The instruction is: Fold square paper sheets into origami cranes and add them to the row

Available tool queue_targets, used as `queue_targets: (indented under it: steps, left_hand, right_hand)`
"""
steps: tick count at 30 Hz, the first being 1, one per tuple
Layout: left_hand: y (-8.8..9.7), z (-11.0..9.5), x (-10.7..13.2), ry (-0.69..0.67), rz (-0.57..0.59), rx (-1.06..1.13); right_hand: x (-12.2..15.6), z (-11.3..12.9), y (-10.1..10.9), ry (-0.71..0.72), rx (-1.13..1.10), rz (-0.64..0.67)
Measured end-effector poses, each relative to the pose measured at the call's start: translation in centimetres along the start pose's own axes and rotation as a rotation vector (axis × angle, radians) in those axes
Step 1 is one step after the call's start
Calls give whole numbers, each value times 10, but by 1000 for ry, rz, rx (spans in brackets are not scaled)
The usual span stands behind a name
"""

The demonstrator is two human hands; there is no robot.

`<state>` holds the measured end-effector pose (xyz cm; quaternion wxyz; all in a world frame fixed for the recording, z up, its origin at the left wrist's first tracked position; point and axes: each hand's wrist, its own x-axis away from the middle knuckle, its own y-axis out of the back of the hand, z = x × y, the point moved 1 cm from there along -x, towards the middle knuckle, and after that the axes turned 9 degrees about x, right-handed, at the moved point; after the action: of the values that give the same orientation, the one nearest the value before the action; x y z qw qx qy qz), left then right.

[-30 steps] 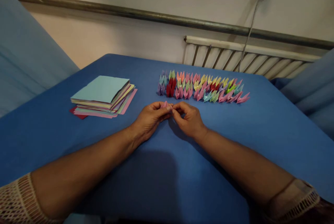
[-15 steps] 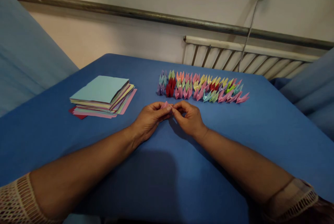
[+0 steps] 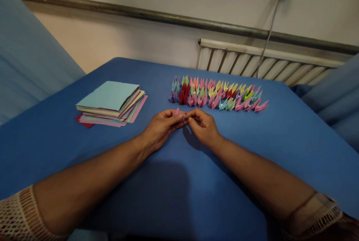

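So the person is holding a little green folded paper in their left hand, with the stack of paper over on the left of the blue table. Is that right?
Not quite: the head view shows that the folded paper in the left hand is pink, not green. The stack of paper is on the left of the blue table.

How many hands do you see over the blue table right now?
2. The left hand holds a pink folded paper near the colorful paper figures; the right hand is close beside it, to the right. Some fingers are partly hidden.
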<state>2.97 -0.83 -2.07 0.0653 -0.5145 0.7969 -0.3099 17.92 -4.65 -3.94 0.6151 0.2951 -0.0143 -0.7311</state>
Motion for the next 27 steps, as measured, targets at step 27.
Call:
queue_targets:
  steps: [27]
  left_hand:
    - [-1,3,1,-15,-36,-117]
  right_hand:
    - [-4,0,1,-81,-109,-23]
